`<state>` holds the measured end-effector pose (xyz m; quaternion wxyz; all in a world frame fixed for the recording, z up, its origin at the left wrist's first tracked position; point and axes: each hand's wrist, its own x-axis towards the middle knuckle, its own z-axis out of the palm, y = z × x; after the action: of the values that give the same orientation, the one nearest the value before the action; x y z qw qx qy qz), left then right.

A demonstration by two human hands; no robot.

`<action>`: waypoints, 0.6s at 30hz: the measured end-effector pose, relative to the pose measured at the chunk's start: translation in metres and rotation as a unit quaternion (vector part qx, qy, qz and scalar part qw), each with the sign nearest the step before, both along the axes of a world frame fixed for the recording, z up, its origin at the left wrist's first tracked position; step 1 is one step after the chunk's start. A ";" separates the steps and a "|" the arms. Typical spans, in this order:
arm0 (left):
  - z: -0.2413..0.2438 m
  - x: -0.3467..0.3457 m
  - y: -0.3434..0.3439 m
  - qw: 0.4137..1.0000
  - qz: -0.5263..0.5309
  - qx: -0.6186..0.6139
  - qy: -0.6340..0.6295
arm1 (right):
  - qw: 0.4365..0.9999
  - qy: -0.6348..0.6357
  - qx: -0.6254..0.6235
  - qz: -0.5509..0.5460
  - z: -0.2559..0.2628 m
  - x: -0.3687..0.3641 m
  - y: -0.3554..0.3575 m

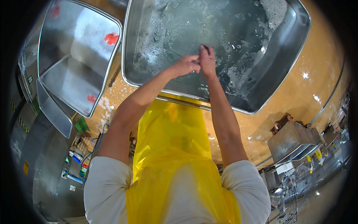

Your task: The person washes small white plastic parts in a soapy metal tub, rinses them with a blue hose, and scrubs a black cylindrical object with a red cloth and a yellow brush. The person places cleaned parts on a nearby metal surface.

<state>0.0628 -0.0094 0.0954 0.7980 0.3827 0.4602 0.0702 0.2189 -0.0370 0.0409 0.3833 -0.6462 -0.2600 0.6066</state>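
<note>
A large stainless steel tub (253, 109) of cloudy, foamy water (181, 33) stands in front of me. Both my bare hands are over the water near the tub's front side. My right hand (207, 60) has its fingers curled around a small dark object (206, 48), too small and partly covered to name. Beside it, my left hand (186, 65) reaches across with fingers apart; its fingertips are at or close to my right hand, and whether they touch a small grey piece between the hands is unclear. A yellow plastic apron (173, 131) covers my front.
Left of the tub stands another steel bin (92, 110) with red marks inside. A steel box-like container (288, 140) is at the right on the wet tan floor (310, 70). Blue hose (96, 145) and a wire basket (79, 141) lie at lower left.
</note>
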 end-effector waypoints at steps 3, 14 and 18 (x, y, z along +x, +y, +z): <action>-0.043 -0.023 0.015 0.966 0.175 -0.183 -0.054 | 0.974 -0.160 0.114 0.110 -0.006 -0.010 -0.007; -0.085 -0.046 0.009 0.912 0.356 -0.113 0.171 | 0.964 0.086 -0.235 0.085 0.007 0.093 -0.026; -0.073 -0.055 0.016 0.910 0.361 -0.143 0.145 | 0.960 0.025 -0.245 -0.130 -0.021 0.153 -0.048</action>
<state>0.0079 0.0067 0.0221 0.6890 0.0781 0.6828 0.2304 0.3720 -0.0849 0.0203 0.2951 -0.7331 -0.0077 0.6127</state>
